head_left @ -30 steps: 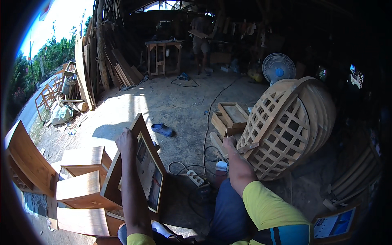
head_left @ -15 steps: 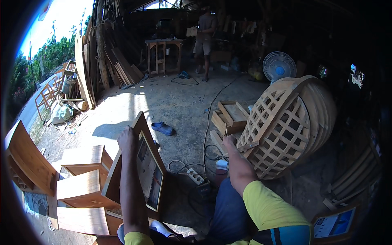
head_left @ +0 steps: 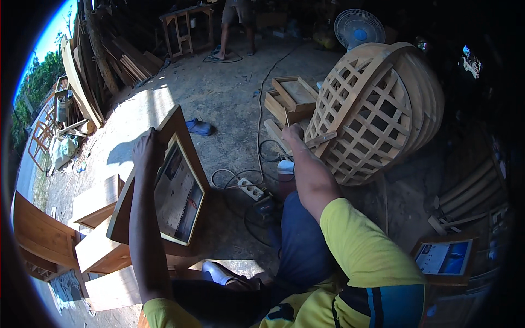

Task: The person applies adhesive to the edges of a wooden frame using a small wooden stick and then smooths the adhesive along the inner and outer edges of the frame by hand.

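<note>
My left hand [head_left: 149,147] is closed over the upper edge of a wooden box frame [head_left: 201,174], which stands tilted beside my leg. A printed sheet [head_left: 178,199] fills the frame's face inside a pale inner border. My right hand [head_left: 292,132] reaches forward, closed on a thin light stick [head_left: 286,116] that points up out of the fist; its lower end is hidden. Right beside that hand is a round wooden lattice piece [head_left: 361,115] with a curved rim, and a short wooden slat [head_left: 321,140] juts from it toward my wrist.
Two shallow wooden trays [head_left: 295,94] lie ahead. A power strip [head_left: 250,189] with cables, a drill-like tool [head_left: 265,205] and a blue clog [head_left: 199,127] are on the floor. Curved wooden boxes [head_left: 98,199] stand left, a fan [head_left: 359,30] behind. Another person [head_left: 236,24] stands far off.
My view has tilted downward, so the surroundings sit higher in the picture. Both hands keep their holds. The far person's feet are now wider apart.
</note>
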The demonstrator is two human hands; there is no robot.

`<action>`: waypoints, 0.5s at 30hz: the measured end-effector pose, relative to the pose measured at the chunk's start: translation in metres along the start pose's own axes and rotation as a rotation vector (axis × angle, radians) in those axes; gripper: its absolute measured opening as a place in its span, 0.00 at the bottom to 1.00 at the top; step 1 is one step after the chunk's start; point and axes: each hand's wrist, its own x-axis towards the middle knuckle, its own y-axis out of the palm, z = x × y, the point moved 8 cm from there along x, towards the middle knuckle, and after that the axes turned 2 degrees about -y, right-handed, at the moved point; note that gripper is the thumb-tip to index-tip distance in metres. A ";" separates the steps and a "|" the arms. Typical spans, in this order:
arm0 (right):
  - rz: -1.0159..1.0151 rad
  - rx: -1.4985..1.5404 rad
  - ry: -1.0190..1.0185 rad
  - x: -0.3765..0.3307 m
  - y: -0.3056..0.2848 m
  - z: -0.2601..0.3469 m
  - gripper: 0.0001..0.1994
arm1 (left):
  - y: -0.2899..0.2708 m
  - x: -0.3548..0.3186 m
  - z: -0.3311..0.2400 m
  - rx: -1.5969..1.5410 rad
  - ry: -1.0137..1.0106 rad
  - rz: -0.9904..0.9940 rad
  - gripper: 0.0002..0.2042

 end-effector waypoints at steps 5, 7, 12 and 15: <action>-0.039 0.251 0.109 -0.034 -0.002 0.014 0.24 | 0.001 -0.021 0.015 0.031 -0.052 0.023 0.17; -0.010 0.250 0.084 -0.063 0.003 0.039 0.23 | -0.007 -0.040 0.028 0.060 -0.071 -0.017 0.17; -0.169 0.158 0.058 -0.048 -0.014 0.012 0.22 | -0.003 -0.043 -0.003 -0.013 0.001 -0.056 0.17; -0.086 0.217 0.052 -0.038 -0.003 0.017 0.26 | -0.005 -0.055 -0.001 -0.016 0.018 -0.062 0.17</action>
